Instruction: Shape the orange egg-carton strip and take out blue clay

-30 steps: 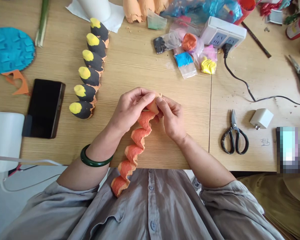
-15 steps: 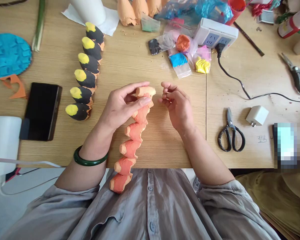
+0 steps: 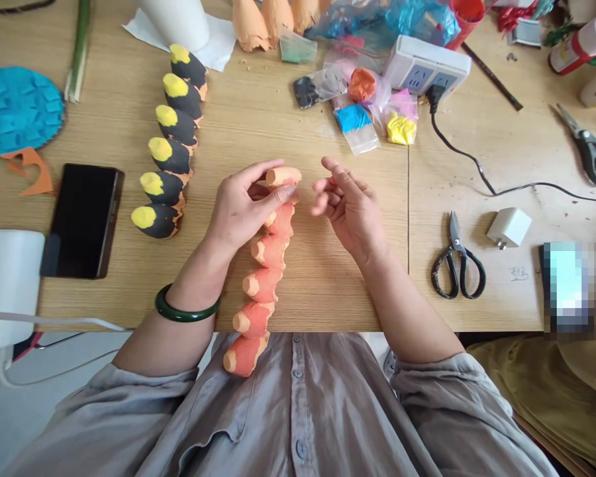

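Note:
My left hand (image 3: 241,209) grips the top end of an egg-carton strip (image 3: 267,283), thumb across its near face and fingers behind. The strip is pale orange, with redder orange clay over the sides of its cups; the cup tips stay pale. Its lower end hangs past the table edge over my lap. Just right of the strip, apart from it, my right hand (image 3: 355,215) has thumb and index finger together on a small bit of orange clay (image 3: 332,179), mostly hidden. A ball of orange clay (image 3: 362,85) lies among bags farther back.
A black egg-carton strip with yellow tips (image 3: 175,126) lies left, beside a black phone (image 3: 82,220). Small scissors (image 3: 457,258), a white charger (image 3: 509,227) and a power strip (image 3: 427,66) with its cord are on the right. Clay bags (image 3: 352,119) lie at the back.
The carton strip has swung slightly, its lower end rising and moving right. My right hand has turned, its fingers loosening and shifting a little left, and an orange bit now shows between them.

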Demonstrator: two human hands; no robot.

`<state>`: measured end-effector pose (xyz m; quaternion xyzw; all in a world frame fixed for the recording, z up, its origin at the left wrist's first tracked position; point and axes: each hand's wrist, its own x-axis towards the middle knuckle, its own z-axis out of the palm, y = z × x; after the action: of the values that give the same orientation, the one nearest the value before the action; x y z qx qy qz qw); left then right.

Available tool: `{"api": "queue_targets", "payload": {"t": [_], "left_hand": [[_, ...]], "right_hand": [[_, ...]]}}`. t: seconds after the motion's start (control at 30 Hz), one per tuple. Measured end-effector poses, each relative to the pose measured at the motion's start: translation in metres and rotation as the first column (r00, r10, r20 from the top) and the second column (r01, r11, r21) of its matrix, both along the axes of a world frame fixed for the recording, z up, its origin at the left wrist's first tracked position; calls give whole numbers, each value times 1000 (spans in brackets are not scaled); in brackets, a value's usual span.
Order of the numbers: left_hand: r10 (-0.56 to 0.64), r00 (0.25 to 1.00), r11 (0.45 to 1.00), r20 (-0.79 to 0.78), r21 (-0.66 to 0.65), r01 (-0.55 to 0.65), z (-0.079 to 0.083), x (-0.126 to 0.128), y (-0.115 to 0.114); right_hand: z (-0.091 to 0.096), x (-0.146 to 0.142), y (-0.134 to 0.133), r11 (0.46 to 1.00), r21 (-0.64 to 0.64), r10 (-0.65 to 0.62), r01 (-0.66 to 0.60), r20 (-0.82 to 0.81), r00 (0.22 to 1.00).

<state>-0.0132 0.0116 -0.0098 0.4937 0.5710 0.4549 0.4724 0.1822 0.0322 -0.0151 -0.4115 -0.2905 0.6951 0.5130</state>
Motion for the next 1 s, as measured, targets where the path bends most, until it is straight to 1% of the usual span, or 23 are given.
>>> {"api": "queue_targets", "payload": {"t": [0.07, 0.1, 0.17, 0.23, 0.3, 0.37, 0.43, 0.57, 0.67, 0.77, 0.9, 1.0], "left_hand": [[-12, 998, 1000, 58, -24, 13, 4, 2, -2], [-14, 995, 999, 94, -39, 18, 5, 3, -2], [-33, 987, 996, 159, -73, 45, 8, 3, -2], [-46, 983, 993, 179, -95, 64, 9, 3, -1], [-41, 987, 993, 155, -99, 57, 8, 3, -1], [-34, 991, 996, 127, -74, 43, 8, 3, -1], [-50, 992, 997, 116, -55, 57, 7, 4, -1], [-57, 993, 995, 100, -77, 65, 8, 5, -1], [-59, 995, 995, 86, -79, 66, 10, 5, -2], [-72, 995, 993, 76, -85, 78, 10, 4, -3], [-74, 996, 993, 54, -86, 78, 8, 3, -3], [-78, 996, 993, 42, -84, 82, 7, 3, -3]], "right_hand": [[2, 1, 0, 1000, -3, 23, -23, 66, 998], [3, 1, 0, 1000, 3, 30, -30, 74, 997], [5, 1, 0, 999, 14, 35, -36, 43, 998], [8, 0, 0, 999, 7, 36, -36, -5, 999], [10, -1, 0, 999, -11, 48, -49, -27, 998], [11, -2, 0, 997, -24, 69, -70, -33, 997], [10, -2, 0, 995, -18, 94, -95, -31, 995], [5, 0, 1, 990, -12, 140, -140, 2, 990], [4, 2, 2, 993, 9, 120, -120, 25, 992], [5, 3, 2, 995, 56, 83, -83, 4, 997], [4, 5, 1, 989, 73, 132, -133, 10, 991], [3, 5, 1, 990, 82, 114, -112, -17, 993]]}}
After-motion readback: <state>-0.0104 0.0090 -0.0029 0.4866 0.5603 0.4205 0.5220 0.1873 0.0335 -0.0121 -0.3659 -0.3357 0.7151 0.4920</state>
